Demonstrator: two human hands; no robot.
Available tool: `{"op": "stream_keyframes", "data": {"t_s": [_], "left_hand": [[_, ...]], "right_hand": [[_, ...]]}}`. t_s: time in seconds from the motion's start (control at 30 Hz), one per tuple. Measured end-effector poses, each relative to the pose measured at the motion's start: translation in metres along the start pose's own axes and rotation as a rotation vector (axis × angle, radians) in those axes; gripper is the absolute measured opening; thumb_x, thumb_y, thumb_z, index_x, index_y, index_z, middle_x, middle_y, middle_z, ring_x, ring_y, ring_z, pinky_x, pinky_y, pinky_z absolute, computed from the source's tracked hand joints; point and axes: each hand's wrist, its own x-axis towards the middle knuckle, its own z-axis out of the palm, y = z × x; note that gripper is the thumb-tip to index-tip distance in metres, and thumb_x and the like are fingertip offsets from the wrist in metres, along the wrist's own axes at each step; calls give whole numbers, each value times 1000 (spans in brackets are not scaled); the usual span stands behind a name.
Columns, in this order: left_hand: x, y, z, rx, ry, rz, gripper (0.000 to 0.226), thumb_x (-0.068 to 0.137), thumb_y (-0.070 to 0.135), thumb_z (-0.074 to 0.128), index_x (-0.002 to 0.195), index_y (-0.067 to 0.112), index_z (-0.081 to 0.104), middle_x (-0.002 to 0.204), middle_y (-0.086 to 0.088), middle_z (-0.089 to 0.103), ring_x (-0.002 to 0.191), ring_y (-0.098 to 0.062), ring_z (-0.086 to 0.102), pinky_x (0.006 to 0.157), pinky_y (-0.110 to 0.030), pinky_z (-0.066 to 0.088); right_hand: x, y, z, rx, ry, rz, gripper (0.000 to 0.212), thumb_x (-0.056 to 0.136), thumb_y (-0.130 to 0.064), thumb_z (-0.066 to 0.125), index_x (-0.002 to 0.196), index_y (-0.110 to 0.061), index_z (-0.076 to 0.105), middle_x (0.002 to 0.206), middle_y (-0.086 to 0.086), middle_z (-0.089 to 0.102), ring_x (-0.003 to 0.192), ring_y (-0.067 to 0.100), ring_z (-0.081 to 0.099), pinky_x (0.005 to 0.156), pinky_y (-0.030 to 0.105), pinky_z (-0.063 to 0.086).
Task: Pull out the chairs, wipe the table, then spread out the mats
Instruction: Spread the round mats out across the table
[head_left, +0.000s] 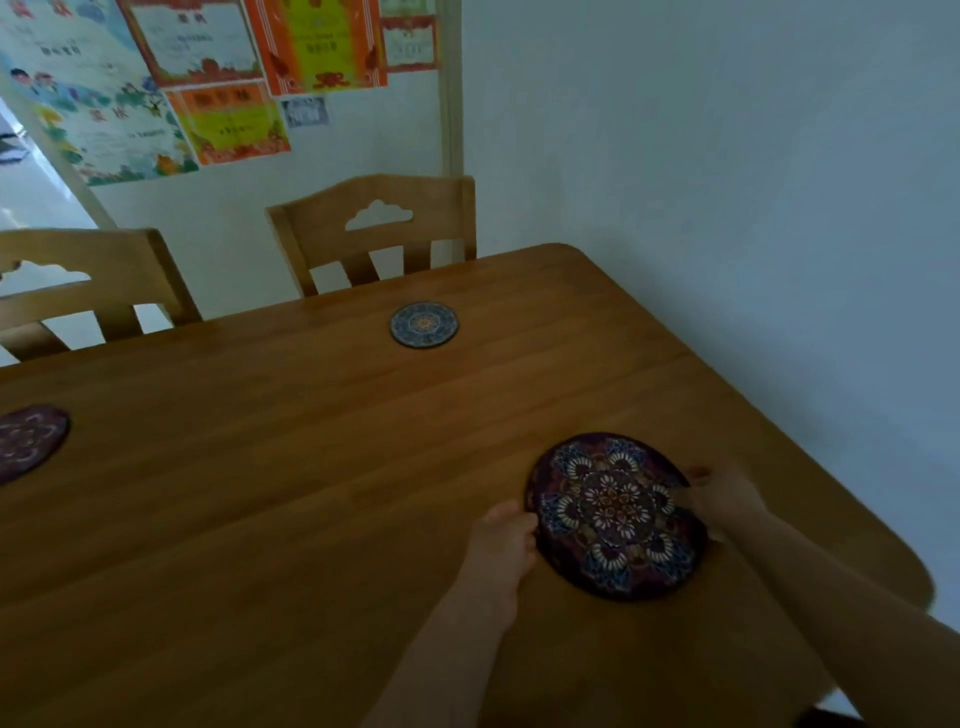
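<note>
A wooden table (311, 467) is carrying three round mats; the left hand (501, 540) and right hand (724, 501) are pinching opposite edges of the near patterned mat (615, 514), each grip clamped on it

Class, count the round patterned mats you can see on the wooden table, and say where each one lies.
3. One large mat lies near the right end, held between both hands. A small mat sits by the far edge. Another mat is cut off at the picture's left edge; more may lie out of view.
</note>
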Motion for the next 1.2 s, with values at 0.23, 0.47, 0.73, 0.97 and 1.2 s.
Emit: {"op": "stream_keyframes", "data": {"t_s": [0.23, 0.47, 0.73, 0.97, 1.2], "left_hand": [[11, -3, 18, 90, 126, -4, 37, 97, 5, 51, 134, 6, 47, 112, -14, 58, 97, -23, 59, 84, -31, 51], [22, -18, 33, 462, 162, 228, 20, 96, 26, 58, 114, 19, 49, 106, 3, 56, 93, -16, 58, 88, -38, 55], [27, -10, 6, 403, 246, 287, 45, 99, 7, 50, 141, 18, 42, 140, -7, 48, 113, -27, 58, 66, -34, 62], [20, 20, -99, 38, 478, 305, 41, 99, 1, 50, 139, 8, 50, 130, -13, 58, 109, -31, 59, 80, -42, 58], [5, 26, -175, -350, 664, 306, 45, 95, -6, 54, 138, 5, 51, 133, -18, 57, 106, -33, 58, 80, -43, 54]], "right_hand": [[-3, 0, -3, 20, -40, -36, 45, 93, -31, 64, 123, 2, 55, 92, 9, 56, 82, 26, 54, 70, 36, 48], [6, 3, -32, 394, 183, -42, 27, 100, -12, 49, 124, -3, 56, 85, 11, 56, 59, 23, 56, 35, 26, 47], [-5, -6, -35, 675, -225, 251, 7, 98, -3, 50, 104, -1, 50, 88, 20, 57, 56, 27, 64, 32, 26, 48], [-11, -58, 10, 1003, -341, 163, 27, 99, 3, 45, 122, -7, 54, 107, 13, 58, 81, 23, 57, 38, 23, 50], [-34, -128, 75, 1120, -422, 155, 22, 101, -7, 46, 118, -20, 53, 104, 7, 59, 90, 25, 59, 47, 31, 58]]}}
